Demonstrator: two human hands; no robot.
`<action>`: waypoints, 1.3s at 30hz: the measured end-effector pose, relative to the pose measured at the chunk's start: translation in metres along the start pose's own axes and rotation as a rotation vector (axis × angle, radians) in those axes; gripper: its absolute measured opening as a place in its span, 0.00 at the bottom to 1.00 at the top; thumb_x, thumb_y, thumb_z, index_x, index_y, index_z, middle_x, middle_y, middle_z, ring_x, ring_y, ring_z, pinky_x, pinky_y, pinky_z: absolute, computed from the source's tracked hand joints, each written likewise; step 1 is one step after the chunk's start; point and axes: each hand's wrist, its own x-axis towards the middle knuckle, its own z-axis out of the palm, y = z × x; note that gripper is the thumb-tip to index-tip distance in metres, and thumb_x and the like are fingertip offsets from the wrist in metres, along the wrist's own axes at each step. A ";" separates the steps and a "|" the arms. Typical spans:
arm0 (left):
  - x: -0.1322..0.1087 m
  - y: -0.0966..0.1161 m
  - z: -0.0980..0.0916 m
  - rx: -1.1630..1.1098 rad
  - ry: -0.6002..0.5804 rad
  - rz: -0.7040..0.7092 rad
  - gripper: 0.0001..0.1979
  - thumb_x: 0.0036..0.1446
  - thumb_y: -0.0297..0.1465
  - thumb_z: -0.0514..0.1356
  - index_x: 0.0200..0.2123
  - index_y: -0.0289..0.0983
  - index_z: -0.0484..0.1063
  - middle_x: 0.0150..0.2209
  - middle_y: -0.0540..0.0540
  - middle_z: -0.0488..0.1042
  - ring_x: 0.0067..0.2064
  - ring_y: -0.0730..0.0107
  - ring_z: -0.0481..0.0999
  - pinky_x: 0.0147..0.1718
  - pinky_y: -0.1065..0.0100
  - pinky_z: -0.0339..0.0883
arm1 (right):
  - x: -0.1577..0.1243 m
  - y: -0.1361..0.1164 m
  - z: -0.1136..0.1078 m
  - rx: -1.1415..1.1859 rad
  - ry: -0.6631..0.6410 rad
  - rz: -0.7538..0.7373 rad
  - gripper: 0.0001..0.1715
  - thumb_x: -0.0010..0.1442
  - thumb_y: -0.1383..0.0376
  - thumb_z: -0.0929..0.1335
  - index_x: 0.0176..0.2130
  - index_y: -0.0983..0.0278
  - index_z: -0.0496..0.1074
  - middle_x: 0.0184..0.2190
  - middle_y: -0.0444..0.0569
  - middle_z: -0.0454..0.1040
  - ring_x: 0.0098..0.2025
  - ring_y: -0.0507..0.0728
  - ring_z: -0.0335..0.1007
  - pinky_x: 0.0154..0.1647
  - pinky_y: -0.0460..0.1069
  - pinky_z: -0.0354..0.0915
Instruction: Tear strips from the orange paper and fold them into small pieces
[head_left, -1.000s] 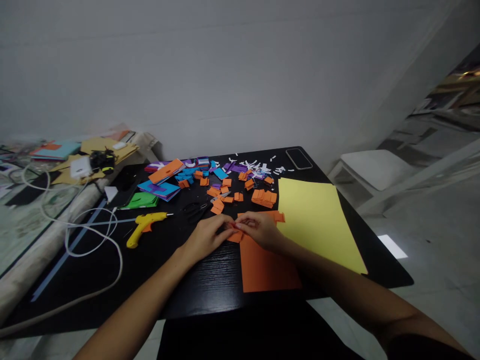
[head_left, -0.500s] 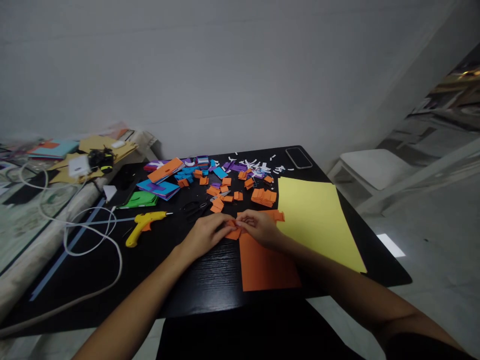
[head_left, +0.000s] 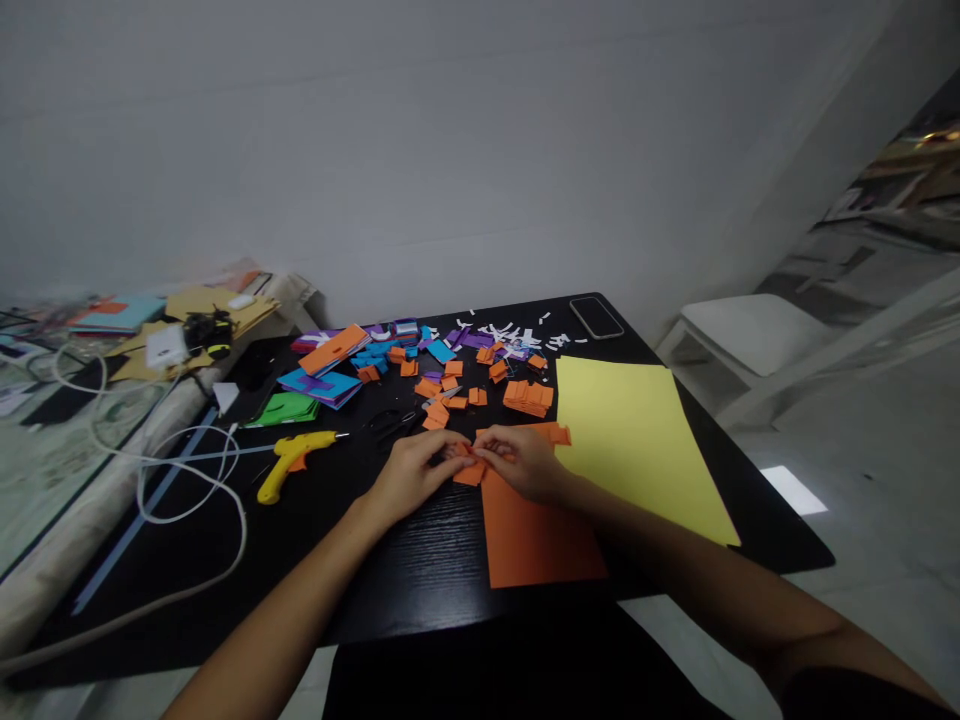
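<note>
Both hands meet over the front middle of the black table. My left hand (head_left: 415, 474) pinches a small orange paper piece (head_left: 470, 473) from the left. From the right, my right hand (head_left: 523, 461) has its fingertips closed on the same piece. Under my right hand and forearm lies a large orange sheet (head_left: 540, 535), and a yellow sheet (head_left: 637, 430) is to its right. Beyond the hands sits a stack of folded orange pieces (head_left: 528, 397), with several loose orange pieces (head_left: 451, 370) scattered to its left.
A yellow glue gun (head_left: 289, 462), black-handled pliers (head_left: 390, 425) and a looping white cable (head_left: 238, 540) lie left of the hands. Blue and purple folded papers (head_left: 322, 385), white scraps (head_left: 510, 335) and a phone (head_left: 597, 317) are farther back. A white chair (head_left: 750, 330) stands at right.
The view has shifted slightly. The fingers have moved a little around the small orange piece, which both hands still hold.
</note>
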 end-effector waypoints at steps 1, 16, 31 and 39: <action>0.000 0.000 0.000 -0.001 0.002 0.000 0.11 0.62 0.36 0.65 0.44 0.37 0.77 0.32 0.49 0.80 0.32 0.73 0.79 0.34 0.73 0.72 | 0.000 -0.001 -0.001 -0.016 0.000 -0.009 0.07 0.62 0.62 0.69 0.34 0.63 0.76 0.29 0.47 0.79 0.30 0.54 0.74 0.33 0.48 0.68; 0.000 0.002 0.000 0.028 -0.020 0.039 0.08 0.64 0.34 0.63 0.44 0.37 0.77 0.33 0.47 0.80 0.32 0.72 0.79 0.35 0.72 0.73 | -0.001 -0.004 -0.001 -0.041 -0.007 -0.029 0.11 0.64 0.58 0.69 0.35 0.63 0.77 0.30 0.48 0.80 0.30 0.54 0.75 0.32 0.48 0.68; 0.001 0.003 -0.001 0.039 -0.049 0.043 0.08 0.65 0.27 0.60 0.46 0.37 0.76 0.35 0.46 0.80 0.35 0.70 0.80 0.37 0.71 0.75 | -0.004 0.000 -0.002 -0.264 -0.006 -0.161 0.09 0.68 0.61 0.67 0.39 0.61 0.77 0.32 0.48 0.79 0.33 0.55 0.74 0.38 0.49 0.67; 0.000 0.002 0.001 0.026 -0.056 0.043 0.08 0.64 0.26 0.60 0.46 0.36 0.75 0.36 0.46 0.80 0.35 0.70 0.80 0.37 0.71 0.74 | -0.006 0.003 -0.001 -0.379 -0.005 -0.246 0.14 0.71 0.60 0.63 0.39 0.62 0.75 0.32 0.49 0.77 0.34 0.56 0.72 0.38 0.50 0.65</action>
